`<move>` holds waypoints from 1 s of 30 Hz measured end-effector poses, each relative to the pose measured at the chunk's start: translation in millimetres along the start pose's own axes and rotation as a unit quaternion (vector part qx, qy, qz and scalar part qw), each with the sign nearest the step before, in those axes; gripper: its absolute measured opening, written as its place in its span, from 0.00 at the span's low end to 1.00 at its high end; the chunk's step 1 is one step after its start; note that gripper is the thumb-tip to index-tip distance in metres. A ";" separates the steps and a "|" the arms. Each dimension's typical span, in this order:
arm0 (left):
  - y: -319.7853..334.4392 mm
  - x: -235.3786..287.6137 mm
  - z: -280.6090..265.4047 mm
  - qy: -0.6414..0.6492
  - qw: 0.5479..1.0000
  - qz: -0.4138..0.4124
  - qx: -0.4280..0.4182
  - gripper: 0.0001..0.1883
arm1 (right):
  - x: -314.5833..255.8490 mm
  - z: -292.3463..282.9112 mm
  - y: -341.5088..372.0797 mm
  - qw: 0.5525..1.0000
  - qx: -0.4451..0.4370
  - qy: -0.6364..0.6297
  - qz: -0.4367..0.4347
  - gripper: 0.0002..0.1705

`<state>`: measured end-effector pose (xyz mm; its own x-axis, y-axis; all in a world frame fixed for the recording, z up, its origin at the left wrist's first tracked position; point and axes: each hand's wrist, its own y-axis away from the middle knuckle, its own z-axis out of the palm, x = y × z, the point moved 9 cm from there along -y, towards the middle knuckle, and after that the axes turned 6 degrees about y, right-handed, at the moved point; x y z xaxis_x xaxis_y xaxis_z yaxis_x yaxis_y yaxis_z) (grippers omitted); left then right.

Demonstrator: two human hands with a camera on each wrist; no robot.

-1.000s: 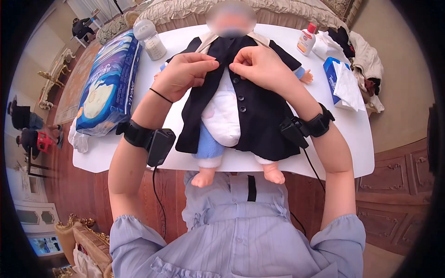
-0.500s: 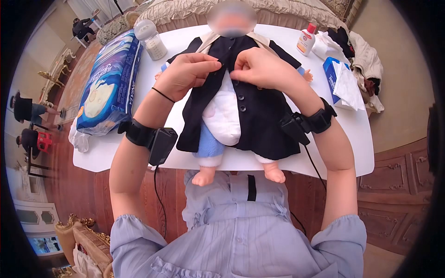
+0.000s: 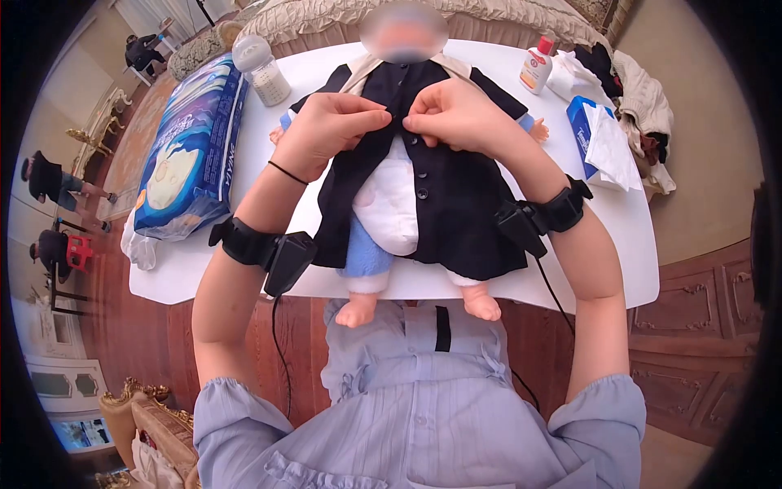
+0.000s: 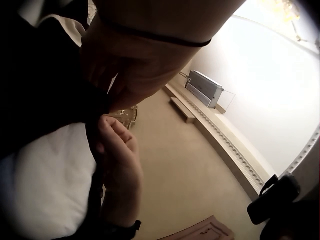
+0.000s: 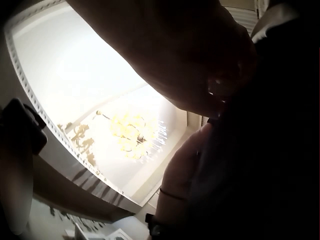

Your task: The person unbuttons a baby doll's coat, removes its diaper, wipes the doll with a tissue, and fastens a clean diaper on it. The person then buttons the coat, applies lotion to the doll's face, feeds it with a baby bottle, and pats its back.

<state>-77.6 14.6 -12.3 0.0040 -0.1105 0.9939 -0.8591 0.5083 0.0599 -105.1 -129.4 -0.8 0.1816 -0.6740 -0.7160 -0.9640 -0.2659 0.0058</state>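
Note:
A baby doll (image 3: 482,303) lies on its back, dressed in a black button-front coat (image 3: 468,216) over blue clothing (image 3: 366,251). The coat is parted over the belly and shows a white diaper (image 3: 387,208). My left hand (image 3: 330,126) pinches one front edge of the coat at the chest between thumb and fingers. Close beside it, my right hand (image 3: 460,118) pinches the opposite edge, the one with dark buttons (image 3: 422,194) below. Both sets of fingertips nearly meet in the left wrist view, with the right hand (image 4: 120,150) below the left. The right wrist view is very dark.
On the white table (image 3: 285,281) stand a milk bottle (image 3: 262,72) and a red-capped bottle (image 3: 537,65). A blue diaper pack (image 3: 191,151) lies at the left. A tissue box (image 3: 588,138) and piled clothes (image 3: 648,106) are at the right. People (image 3: 53,183) are in the left background.
My right fingers dip lower along the coat's edge, then come back up beside the left fingertips. My left hand shifts slightly right. A background person at the left has moved.

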 end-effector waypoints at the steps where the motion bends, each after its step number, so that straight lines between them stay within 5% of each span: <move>1: 0.7 0.7 1.3 0.000 1.000 -0.001 0.000 0.12 | 5.1 0.9 2.1 0.995 -0.003 -0.090 0.035 0.10; 7: 0.4 6.7 4.8 -0.072 0.997 0.029 0.018 0.13 | 15.4 2.0 3.5 0.971 0.005 -0.237 0.038 0.11; 21: 7.8 20.6 21.4 -0.026 0.999 0.038 -0.012 0.10 | 13.8 2.0 9.6 0.969 0.083 -0.234 -0.001 0.09; 25: 2.4 23.5 21.4 -0.146 0.985 0.090 0.015 0.12 | 16.7 -0.2 11.1 0.966 0.102 -0.237 -0.002 0.08; 27: 8.4 38.9 25.7 -0.238 0.941 0.233 0.059 0.11 | 18.1 -3.7 12.7 0.965 0.118 -0.232 0.020 0.08; 30: 16.3 44.1 32.1 -0.235 0.932 0.266 0.075 0.11 | 16.7 -4.4 17.1 0.962 0.125 -0.243 0.004 0.10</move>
<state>-107.9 -9.5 29.5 -0.6368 -0.2577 0.7267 -0.7379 0.4770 -0.4775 -117.7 -148.2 -9.6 0.1211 -0.2566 -0.9589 -0.9925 -0.0473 -0.1127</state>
